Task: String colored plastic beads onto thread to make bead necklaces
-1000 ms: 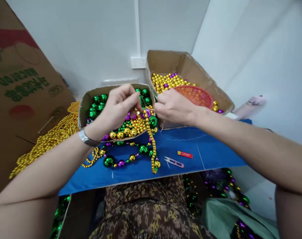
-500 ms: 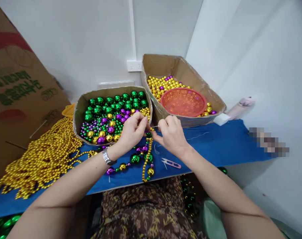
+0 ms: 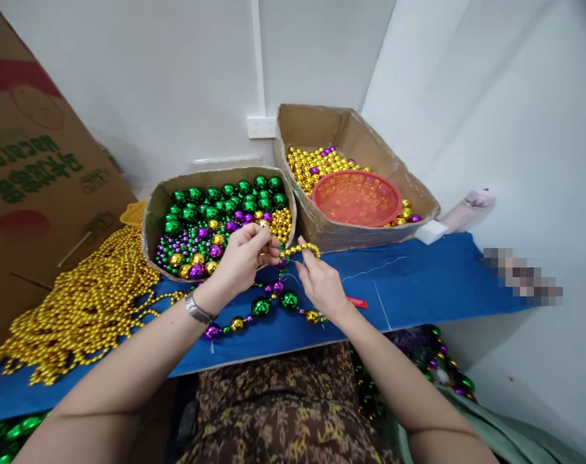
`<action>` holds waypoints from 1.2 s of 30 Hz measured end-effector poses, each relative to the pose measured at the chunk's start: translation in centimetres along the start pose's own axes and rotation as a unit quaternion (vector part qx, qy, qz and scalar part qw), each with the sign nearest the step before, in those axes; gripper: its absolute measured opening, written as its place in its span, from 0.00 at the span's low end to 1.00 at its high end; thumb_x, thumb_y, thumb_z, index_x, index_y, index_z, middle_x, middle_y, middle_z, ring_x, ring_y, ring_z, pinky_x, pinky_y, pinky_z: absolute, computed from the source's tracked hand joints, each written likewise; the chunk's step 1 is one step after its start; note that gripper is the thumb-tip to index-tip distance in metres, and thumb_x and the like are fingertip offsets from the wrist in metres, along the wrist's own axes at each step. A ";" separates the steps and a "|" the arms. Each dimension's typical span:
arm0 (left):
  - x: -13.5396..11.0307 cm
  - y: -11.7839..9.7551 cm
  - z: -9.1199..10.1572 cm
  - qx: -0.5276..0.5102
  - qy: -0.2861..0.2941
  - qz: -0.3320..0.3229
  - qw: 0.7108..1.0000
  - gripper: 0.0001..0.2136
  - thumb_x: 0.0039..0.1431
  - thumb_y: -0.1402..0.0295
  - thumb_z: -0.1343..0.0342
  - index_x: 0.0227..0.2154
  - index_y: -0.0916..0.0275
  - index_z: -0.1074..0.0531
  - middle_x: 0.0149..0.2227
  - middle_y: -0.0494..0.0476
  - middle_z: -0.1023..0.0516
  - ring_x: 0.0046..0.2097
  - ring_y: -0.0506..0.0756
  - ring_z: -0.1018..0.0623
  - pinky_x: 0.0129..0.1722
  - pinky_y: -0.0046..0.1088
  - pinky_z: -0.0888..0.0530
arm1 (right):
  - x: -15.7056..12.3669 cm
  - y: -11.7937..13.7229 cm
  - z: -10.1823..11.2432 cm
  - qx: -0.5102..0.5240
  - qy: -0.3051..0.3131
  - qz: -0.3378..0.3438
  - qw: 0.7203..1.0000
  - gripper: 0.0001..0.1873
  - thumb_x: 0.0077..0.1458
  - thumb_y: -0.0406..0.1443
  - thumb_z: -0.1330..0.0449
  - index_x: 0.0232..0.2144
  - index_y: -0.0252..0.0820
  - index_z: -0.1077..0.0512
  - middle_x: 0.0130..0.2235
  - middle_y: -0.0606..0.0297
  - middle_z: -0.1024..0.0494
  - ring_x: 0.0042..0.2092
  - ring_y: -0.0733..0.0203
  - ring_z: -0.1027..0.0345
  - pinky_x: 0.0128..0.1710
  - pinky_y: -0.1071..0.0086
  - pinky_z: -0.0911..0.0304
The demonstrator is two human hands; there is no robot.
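My left hand (image 3: pixel 244 258) is closed, its fingertips pinching a thin clear thread (image 3: pixel 287 260) beside the green beads' edge. My right hand (image 3: pixel 320 283) has its index finger raised into a short gold bead strand (image 3: pixel 308 246), which curves over the fingertip. Thumb and index are apart there. Below the hands, a bead necklace of large green, purple and gold balls (image 3: pixel 261 306) lies on the blue cloth, joined to the knot area between my hands. The red handle of the thread snips (image 3: pixel 358 302) shows behind my right wrist; their blades are hidden.
A carton (image 3: pixel 146 248) of green, purple and gold beads stands behind my left hand. Behind my right is a bigger carton (image 3: pixel 316 106) with gold beads and a red plastic basket (image 3: pixel 396 196). Gold bead strands (image 3: pixel 87 303) are heaped at left. Loose thread (image 3: pixel 382 306) lies at right.
My hands have moved apart from a close pinch. The gold strand, which hung down over the table edge side, is now lifted and curved over my right index finger. My right wrist now covers the snips' blades.
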State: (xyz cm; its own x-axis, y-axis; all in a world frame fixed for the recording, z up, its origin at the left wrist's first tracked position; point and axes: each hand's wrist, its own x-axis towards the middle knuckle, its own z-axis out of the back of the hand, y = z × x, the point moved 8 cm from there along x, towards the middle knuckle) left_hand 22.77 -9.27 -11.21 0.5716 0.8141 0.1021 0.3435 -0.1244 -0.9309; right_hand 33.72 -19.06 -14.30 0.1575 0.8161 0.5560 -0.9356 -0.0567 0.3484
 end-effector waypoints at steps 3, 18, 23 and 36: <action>-0.1 0.5 -0.2 0.057 0.039 0.003 0.998 0.11 0.53 0.63 0.38 0.24 0.64 0.32 0.28 0.56 0.23 0.22 0.46 0.27 0.20 0.19 0.28 | 0.7 -0.7 0.4 0.082 0.002 -0.035 0.996 0.22 0.65 0.41 0.53 0.59 0.45 0.38 0.30 0.61 0.26 0.32 0.56 0.32 0.35 0.65 0.39; -0.7 4.1 -2.2 0.153 0.224 0.079 0.959 0.12 0.55 0.62 0.41 0.24 0.64 0.34 0.21 0.46 0.37 0.21 0.44 0.38 0.20 0.19 0.41 | 0.5 -1.4 0.1 -0.056 -0.127 0.014 0.990 0.11 0.64 0.35 0.55 0.34 0.40 0.34 0.28 0.58 0.28 0.31 0.55 0.33 0.34 0.63 0.34; -0.3 3.5 -1.2 0.136 0.172 0.065 0.974 0.14 0.54 0.61 0.40 0.23 0.64 0.37 0.21 0.45 0.40 0.21 0.44 0.42 0.19 0.20 0.45 | -0.7 -0.7 1.3 -0.001 -0.065 0.037 0.997 0.10 0.63 0.38 0.49 0.39 0.39 0.31 0.34 0.56 0.24 0.35 0.55 0.31 0.39 0.61 0.33; -1.8 1.2 -1.8 0.281 0.145 -0.126 0.940 0.13 0.60 0.62 0.47 0.24 0.63 0.36 0.22 0.48 0.36 0.25 0.47 0.38 0.24 0.24 0.41 | -1.7 0.1 1.3 0.305 0.004 -0.130 0.943 0.14 0.61 0.43 0.46 0.40 0.41 0.25 0.33 0.64 0.22 0.30 0.65 0.31 0.29 0.72 0.37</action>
State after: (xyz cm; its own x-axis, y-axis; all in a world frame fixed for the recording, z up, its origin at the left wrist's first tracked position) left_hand 23.49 -11.94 -11.90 0.7314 0.5790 0.3603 0.0945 0.4371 -0.8944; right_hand 33.78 -21.18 -14.29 0.3521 0.8526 0.3862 -0.5090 -0.1719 0.8434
